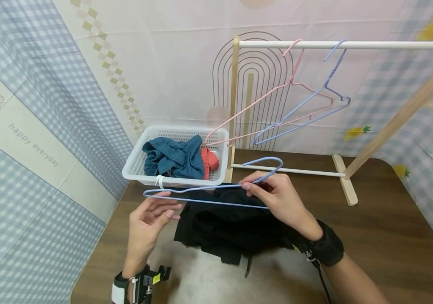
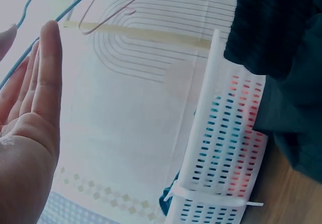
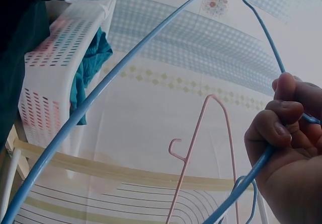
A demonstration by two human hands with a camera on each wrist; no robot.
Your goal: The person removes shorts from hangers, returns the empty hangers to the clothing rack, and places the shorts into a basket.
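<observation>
We count three hangers, two on the rail and one blue hanger over the black cloth, pinched by our right hand, left hand loosely open under its tip.

We count three wire hangers in all: one blue hanger held over the table, plus one pink hanger and one further blue hanger on the rail. We count one white basket, containing two garments: one teal garment and one red garment. One black garment lies on the table. We count one wooden rack and two hands: left hand, right hand.
</observation>
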